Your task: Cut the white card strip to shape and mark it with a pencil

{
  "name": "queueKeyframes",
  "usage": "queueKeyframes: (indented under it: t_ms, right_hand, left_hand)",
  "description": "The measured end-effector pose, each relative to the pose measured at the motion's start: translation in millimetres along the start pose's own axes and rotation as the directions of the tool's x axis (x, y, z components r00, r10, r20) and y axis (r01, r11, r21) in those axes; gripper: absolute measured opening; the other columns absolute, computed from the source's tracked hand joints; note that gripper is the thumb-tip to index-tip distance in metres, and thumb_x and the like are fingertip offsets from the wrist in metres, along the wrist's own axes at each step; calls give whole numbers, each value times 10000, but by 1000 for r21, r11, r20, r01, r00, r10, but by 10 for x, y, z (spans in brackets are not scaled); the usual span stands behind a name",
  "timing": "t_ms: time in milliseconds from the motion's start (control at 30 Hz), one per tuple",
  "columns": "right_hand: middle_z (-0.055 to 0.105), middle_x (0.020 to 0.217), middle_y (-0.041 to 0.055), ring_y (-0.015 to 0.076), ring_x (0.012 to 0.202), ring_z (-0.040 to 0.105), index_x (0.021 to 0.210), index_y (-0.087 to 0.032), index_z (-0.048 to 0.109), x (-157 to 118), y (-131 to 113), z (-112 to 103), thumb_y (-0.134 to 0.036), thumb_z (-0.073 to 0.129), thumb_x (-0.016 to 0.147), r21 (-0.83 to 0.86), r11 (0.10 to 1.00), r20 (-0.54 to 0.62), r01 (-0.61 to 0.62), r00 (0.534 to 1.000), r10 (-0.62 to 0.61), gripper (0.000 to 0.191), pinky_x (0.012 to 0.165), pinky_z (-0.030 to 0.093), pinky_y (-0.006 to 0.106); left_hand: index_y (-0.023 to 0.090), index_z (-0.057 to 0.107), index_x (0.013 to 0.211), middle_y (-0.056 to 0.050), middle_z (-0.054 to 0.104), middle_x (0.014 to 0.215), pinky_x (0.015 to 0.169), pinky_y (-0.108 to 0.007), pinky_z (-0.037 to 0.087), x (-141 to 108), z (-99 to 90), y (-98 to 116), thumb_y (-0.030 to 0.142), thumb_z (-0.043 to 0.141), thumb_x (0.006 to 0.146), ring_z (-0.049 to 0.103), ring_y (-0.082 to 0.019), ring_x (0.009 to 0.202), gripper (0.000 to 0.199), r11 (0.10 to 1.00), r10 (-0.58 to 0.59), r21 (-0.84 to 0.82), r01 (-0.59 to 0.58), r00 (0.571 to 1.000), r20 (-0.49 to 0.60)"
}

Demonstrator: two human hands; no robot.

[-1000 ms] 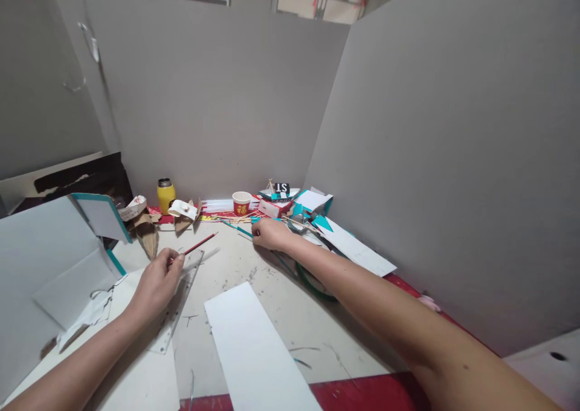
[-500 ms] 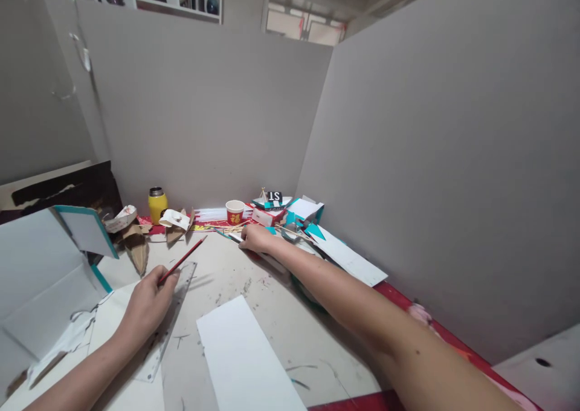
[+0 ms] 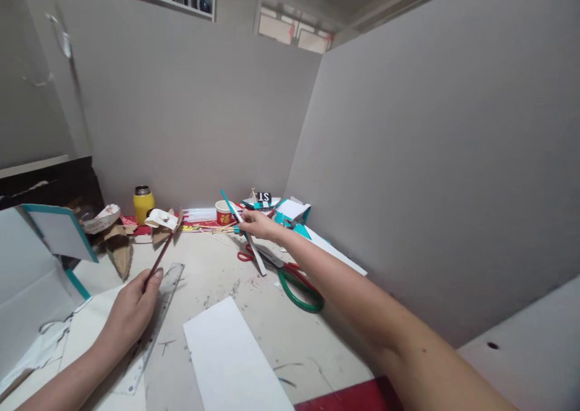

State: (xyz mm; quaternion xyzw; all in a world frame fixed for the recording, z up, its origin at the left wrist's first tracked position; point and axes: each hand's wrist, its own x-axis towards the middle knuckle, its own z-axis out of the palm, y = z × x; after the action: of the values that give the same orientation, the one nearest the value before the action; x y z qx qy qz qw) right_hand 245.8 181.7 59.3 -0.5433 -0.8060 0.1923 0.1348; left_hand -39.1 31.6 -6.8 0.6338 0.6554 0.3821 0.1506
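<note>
My left hand (image 3: pixel 136 305) is closed round a dark red pencil (image 3: pixel 162 252), its tip pointing up and away from me. Under and beside that hand lies a clear ruler (image 3: pixel 158 326). Farther out, my right hand (image 3: pixel 257 225) pinches a thin strip (image 3: pixel 254 251), part white and part teal, held slanting above the table. Just below it rest scissors with green handles (image 3: pixel 301 299) and a smaller red-handled pair (image 3: pixel 245 254), partly covered by the strip. A white rectangular sheet (image 3: pixel 235 356) lies in front of me between my arms.
At the back stand a yellow bottle (image 3: pixel 144 204), a red and white paper cup (image 3: pixel 223 213) and a small model boat (image 3: pixel 263 200). Folded white-teal board (image 3: pixel 27 278) stands at left, near brown cardboard pieces (image 3: pixel 120 254). Grey panels (image 3: pixel 190 109) enclose the table.
My right hand has lifted the strip from the pile at the back, uncovering the green-handled scissors. The pencil in my left hand has tilted more upright. The view has shifted slightly right.
</note>
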Motion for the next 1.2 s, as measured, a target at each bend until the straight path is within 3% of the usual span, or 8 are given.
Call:
queueKeyframes:
  t_ms: [167, 300, 433, 600, 700, 900, 1100, 1200]
  right_hand:
    - [589, 765, -19, 99, 577, 539, 1032, -151, 594, -483, 45, -221, -249, 518, 972, 125, 992, 87, 8, 996, -19, 138, 511, 443, 217]
    - [503, 643, -48, 91, 558, 440, 791, -166, 609, -993, 152, -290, -235, 647, 846, 139, 990, 253, 19, 966, -54, 96, 488, 329, 217]
    - [477, 602, -57, 99, 553, 415, 736, -159, 621, -1538, 142, -97, -262, 727, 754, 128, 992, 437, 1, 898, -57, 150, 489, 294, 223]
    - [466, 609, -54, 96, 535, 392, 738, -156, 580, -1992, -101, 191, -362, 748, 767, -43, 999, 445, -14, 895, 32, 267, 480, 261, 215]
    - [568, 670, -2, 112, 552, 434, 829, -142, 612, -2097, -242, 263, -354, 726, 794, -158, 985, 401, 69, 916, 0, 243, 499, 269, 220]
    - [703, 766, 109, 177, 650, 586, 856, -132, 652, -2144, -343, 378, -117, 541, 821, -299, 934, 377, 196, 923, -73, 117, 557, 305, 252]
    - [627, 670, 77, 160, 564, 491, 729, -162, 581, -2065, -184, 277, -101, 519, 845, -394, 918, 251, 46, 966, 59, 146, 535, 279, 272]
    - [572, 665, 37, 149, 570, 476, 724, -193, 522, -2084, -335, 167, -166, 509, 896, -234, 970, 221, 66, 975, -13, 175, 536, 321, 256]
  left_hand:
    - [252, 566, 785, -28, 659, 684, 678, -368, 458, 42, -5, 14, 571, 395, 857, 628, -300, 742, 369, 1000, -15, 23, 15, 1000, 26]
    - [288, 555, 742, -20, 623, 595, 617, -390, 449, 52, 7, 9, 585, 380, 839, 614, -317, 672, 359, 998, -13, 61, 13, 1000, 6]
    - [317, 525, 710, -9, 601, 592, 603, -386, 433, 29, 15, 34, 584, 374, 847, 605, -315, 673, 336, 996, -27, 89, 25, 999, 16]
    - [326, 499, 683, 4, 536, 547, 582, -385, 408, 13, 3, 91, 601, 350, 858, 559, -292, 609, 358, 992, -22, 121, 22, 1000, 0]
    - [308, 494, 676, 18, 513, 526, 574, -367, 403, 6, -7, 112, 570, 358, 865, 540, -264, 585, 350, 991, 9, 133, -10, 1000, 8]
    - [263, 529, 727, 38, 499, 526, 572, -335, 379, -20, -20, 143, 496, 399, 861, 522, -233, 585, 298, 996, 47, 79, -48, 999, 19]
    - [239, 479, 669, 49, 446, 540, 555, -300, 353, -40, -2, 149, 459, 400, 878, 494, -191, 565, 314, 998, 53, 40, -53, 999, 5]
    - [233, 462, 650, 57, 404, 535, 541, -287, 330, -39, 12, 135, 449, 411, 877, 457, -171, 549, 317, 999, 38, 1, -38, 999, -5]
